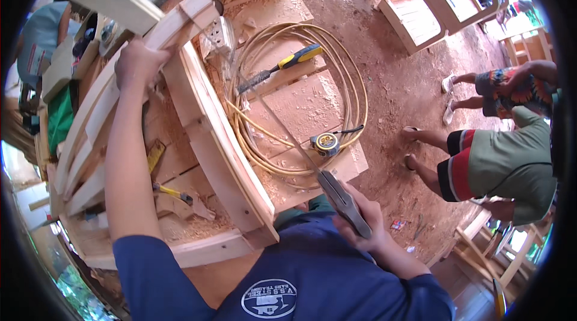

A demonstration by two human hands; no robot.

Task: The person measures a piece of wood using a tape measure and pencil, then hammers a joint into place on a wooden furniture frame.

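Note:
My left hand [141, 66] is closed around a curved rail of the pale wooden frame [219, 153], near its upper corner. Held by its grey handle in my right hand [366, 219] is a handsaw [339, 195]. Its thin blade, seen nearly edge-on, slants up and left over the bench toward that same corner. Whether the teeth touch the wood I cannot tell. Beneath the blade lies a coil of yellowish cable [359, 81]. A chisel [300, 57] with a yellow and black handle and a tape measure [325, 144] lie at the coil.
A white socket block [222, 36] sits beside the frame's upper corner. Inside the frame are wood shavings and a yellow-handled tool [174, 193]. Two people stand at right, one in a green shirt [511, 159]. A wooden cabinet [421, 9] stands at the upper right.

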